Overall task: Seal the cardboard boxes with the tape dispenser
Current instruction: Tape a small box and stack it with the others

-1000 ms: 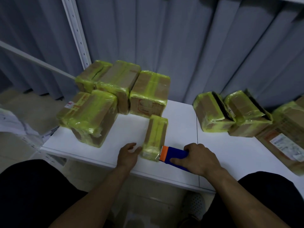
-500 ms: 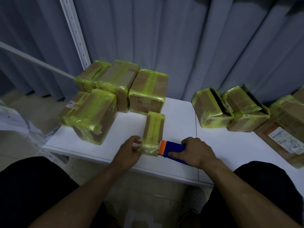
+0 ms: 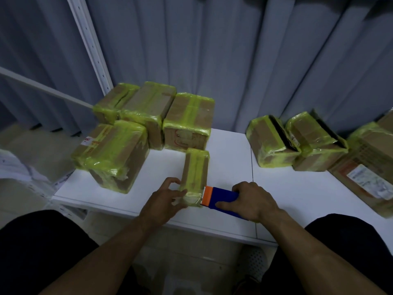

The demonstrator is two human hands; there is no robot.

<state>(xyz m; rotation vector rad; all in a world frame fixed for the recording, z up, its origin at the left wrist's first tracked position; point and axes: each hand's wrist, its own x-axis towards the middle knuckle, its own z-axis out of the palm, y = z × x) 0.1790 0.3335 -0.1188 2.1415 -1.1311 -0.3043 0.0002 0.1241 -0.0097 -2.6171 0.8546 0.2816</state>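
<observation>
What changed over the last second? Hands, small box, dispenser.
The left hand went from lying open beside the small box to gripping its near end. The right hand still holds the tape dispenser against the box's near right corner; box and surrounding taped boxes stayed put.

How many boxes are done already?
Five boxes on the left look fully taped. The left hand holds the small box while the right hand presses the tape dispenser to its near end. Two boxes on the right show dark open gaps, so probably need sealing.
</observation>
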